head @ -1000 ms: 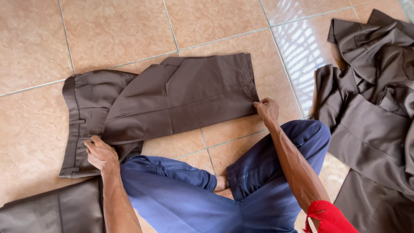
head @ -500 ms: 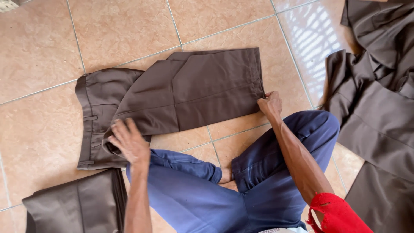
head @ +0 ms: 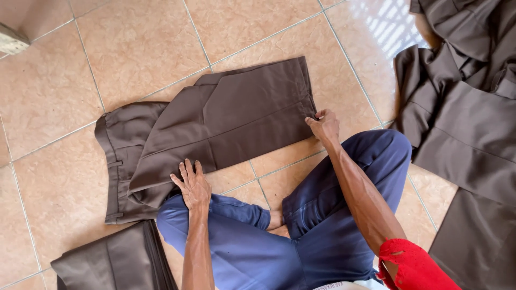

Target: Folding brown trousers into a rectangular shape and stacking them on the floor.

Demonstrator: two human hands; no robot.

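Observation:
Brown trousers lie on the tiled floor in front of me, the legs folded back over the waistband at the left. My left hand rests flat, fingers spread, on the near edge of the folded legs close to the fold. My right hand pinches the near corner of the leg hems at the right. I sit cross-legged in blue trousers, knees just below the garment.
A folded brown garment lies at the lower left beside my knee. A heap of unfolded brown clothes covers the floor at the right. A pale block shows at the upper left corner. Beige tiles surround everything.
My left hand moved right from the waistband area onto the near edge of the folded legs. My right hand stayed on the hem corner. The view shifted, bringing the folded garment into sight.

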